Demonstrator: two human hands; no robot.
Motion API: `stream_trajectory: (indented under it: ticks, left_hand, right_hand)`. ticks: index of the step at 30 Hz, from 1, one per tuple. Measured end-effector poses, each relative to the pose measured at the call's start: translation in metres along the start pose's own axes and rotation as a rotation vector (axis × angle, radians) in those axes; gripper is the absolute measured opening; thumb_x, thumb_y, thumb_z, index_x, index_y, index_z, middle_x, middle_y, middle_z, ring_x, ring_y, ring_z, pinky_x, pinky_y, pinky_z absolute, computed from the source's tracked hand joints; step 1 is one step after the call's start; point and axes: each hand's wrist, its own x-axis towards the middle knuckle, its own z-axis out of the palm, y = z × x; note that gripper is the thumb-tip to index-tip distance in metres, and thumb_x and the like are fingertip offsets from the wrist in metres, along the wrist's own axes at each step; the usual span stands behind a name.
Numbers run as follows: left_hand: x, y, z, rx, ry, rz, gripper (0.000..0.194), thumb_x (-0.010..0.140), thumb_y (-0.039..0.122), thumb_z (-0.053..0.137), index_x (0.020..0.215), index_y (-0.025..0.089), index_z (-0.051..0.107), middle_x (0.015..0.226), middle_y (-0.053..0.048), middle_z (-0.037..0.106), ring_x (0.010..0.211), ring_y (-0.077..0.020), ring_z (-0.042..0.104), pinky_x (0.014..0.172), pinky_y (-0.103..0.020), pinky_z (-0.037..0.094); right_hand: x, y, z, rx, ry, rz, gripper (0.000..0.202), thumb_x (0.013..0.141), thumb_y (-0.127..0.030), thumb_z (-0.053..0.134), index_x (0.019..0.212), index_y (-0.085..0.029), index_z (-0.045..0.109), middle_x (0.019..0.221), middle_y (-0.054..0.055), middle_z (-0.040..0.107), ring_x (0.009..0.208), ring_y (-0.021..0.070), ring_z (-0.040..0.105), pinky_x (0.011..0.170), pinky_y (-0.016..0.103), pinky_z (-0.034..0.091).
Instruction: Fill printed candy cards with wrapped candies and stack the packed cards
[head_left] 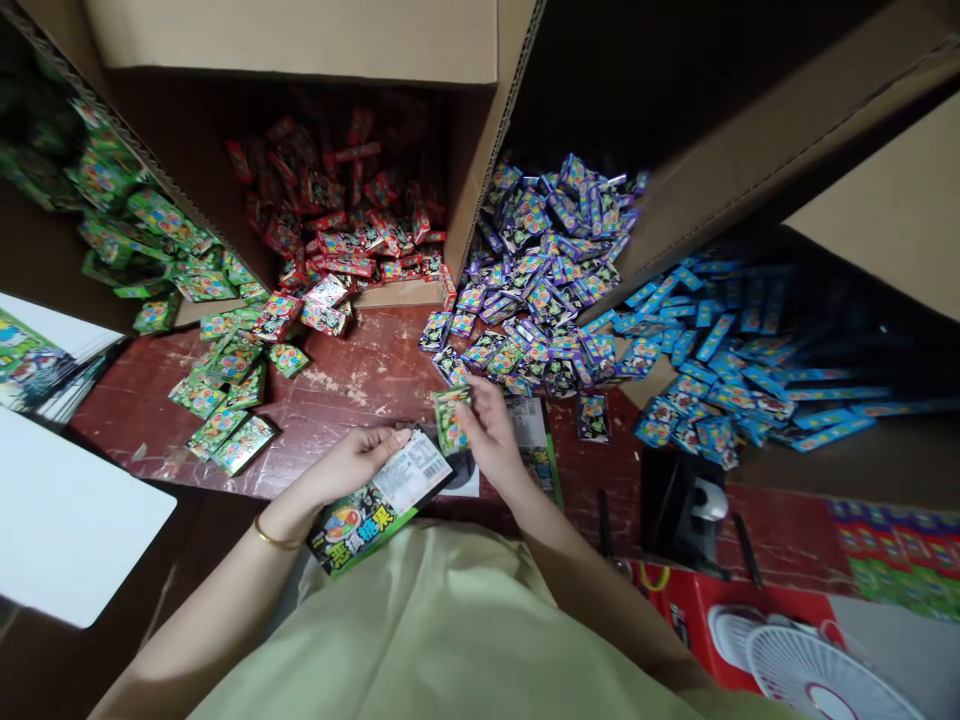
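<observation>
Above my lap, my left hand grips the upper edge of a black-and-green printed carton with bright lettering and a white barcode label. The carton is tilted, and its inside does not show. Between the thumb and fingers of my right hand is a small green box, upright just beyond the carton's right end. Partly behind my right wrist lies another dark-and-green printed carton at the table edge. Small purple boxes spill from a carton just ahead of my right hand.
Large cardboard boxes stand on their sides along the worn red table. Loose small boxes spread out of them: green, red and blue. A black holder and a white fan are at right.
</observation>
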Motion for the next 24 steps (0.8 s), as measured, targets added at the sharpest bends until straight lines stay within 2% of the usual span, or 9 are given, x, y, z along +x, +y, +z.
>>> stream_trajectory:
  ticks: [2, 5, 8, 11, 15, 18, 21, 24]
  left_hand:
    - [0.001, -0.002, 0.002, 0.012, 0.008, 0.011, 0.054, 0.078, 0.065, 0.056, 0.083, 0.012, 0.067, 0.071, -0.003, 0.066, 0.06, -0.0128, 0.052, 0.06, -0.025, 0.042]
    - [0.003, -0.004, 0.005, 0.051, 0.008, 0.012, 0.055, 0.076, 0.066, 0.056, 0.078, 0.012, 0.067, 0.064, 0.0, 0.063, 0.054, -0.0102, 0.046, 0.054, -0.023, 0.038]
    - [0.003, -0.002, 0.008, 0.002, 0.022, 0.001, 0.057, 0.075, 0.068, 0.057, 0.082, 0.012, 0.067, 0.069, -0.002, 0.066, 0.058, -0.0117, 0.05, 0.057, -0.024, 0.04]
    - [0.004, 0.006, 0.009, -0.077, 0.055, 0.002, 0.059, 0.073, 0.069, 0.058, 0.086, 0.012, 0.068, 0.074, -0.004, 0.069, 0.063, -0.0139, 0.054, 0.062, -0.025, 0.043]
    - [0.01, 0.027, 0.009, -0.13, 0.215, 0.108, 0.057, 0.074, 0.067, 0.06, 0.09, 0.012, 0.067, 0.073, -0.003, 0.067, 0.062, -0.0131, 0.053, 0.059, -0.024, 0.042]
    - [0.02, 0.039, 0.012, -0.162, 0.344, 0.24, 0.053, 0.076, 0.064, 0.059, 0.089, 0.013, 0.064, 0.075, -0.002, 0.066, 0.064, -0.0125, 0.052, 0.06, -0.022, 0.041]
    - [0.027, 0.038, 0.023, -0.253, 0.437, 0.336, 0.044, 0.081, 0.06, 0.057, 0.089, 0.016, 0.06, 0.077, -0.001, 0.064, 0.067, -0.0126, 0.053, 0.064, -0.022, 0.043]
    - [0.026, 0.024, 0.039, -0.339, 0.487, 0.34, 0.039, 0.086, 0.055, 0.052, 0.095, 0.018, 0.058, 0.085, -0.002, 0.064, 0.074, -0.0137, 0.057, 0.07, -0.024, 0.045]
  right_hand:
    - [-0.007, 0.006, -0.007, -0.01, -0.023, 0.0, 0.039, 0.076, -0.043, 0.071, 0.109, -0.026, 0.058, 0.099, 0.005, 0.068, 0.091, 0.0179, 0.065, 0.083, 0.032, 0.053]
    - [-0.018, 0.011, -0.017, -0.03, -0.081, 0.077, 0.026, 0.07, -0.035, 0.077, 0.091, -0.022, 0.067, 0.087, 0.004, 0.072, 0.079, 0.0174, 0.066, 0.076, 0.032, 0.055]
    - [-0.028, 0.013, -0.021, -0.048, -0.08, 0.131, 0.025, 0.069, -0.031, 0.078, 0.091, -0.021, 0.071, 0.093, 0.005, 0.074, 0.083, 0.0192, 0.068, 0.081, 0.035, 0.055]
    - [-0.031, 0.009, -0.02, 0.028, -0.039, 0.159, 0.035, 0.067, -0.029, 0.08, 0.099, -0.022, 0.071, 0.102, 0.004, 0.074, 0.09, 0.0205, 0.069, 0.088, 0.038, 0.055]
    - [-0.007, -0.012, -0.013, 0.097, -0.047, 0.095, 0.045, 0.071, -0.03, 0.077, 0.114, -0.027, 0.066, 0.11, 0.003, 0.071, 0.091, 0.0186, 0.068, 0.086, 0.035, 0.056]
    - [0.029, -0.029, -0.007, 0.035, 0.014, -0.051, 0.033, 0.074, -0.035, 0.074, 0.106, -0.027, 0.069, 0.11, 0.002, 0.07, 0.093, 0.0183, 0.066, 0.087, 0.034, 0.054]
    - [0.056, -0.038, -0.003, -0.007, -0.005, -0.139, 0.026, 0.075, -0.038, 0.072, 0.098, -0.026, 0.07, 0.104, 0.002, 0.071, 0.097, 0.0192, 0.064, 0.092, 0.036, 0.05]
    - [0.059, -0.033, -0.002, -0.033, -0.067, -0.153, 0.023, 0.074, -0.038, 0.074, 0.094, -0.027, 0.071, 0.098, 0.002, 0.071, 0.092, 0.0194, 0.065, 0.089, 0.037, 0.051]
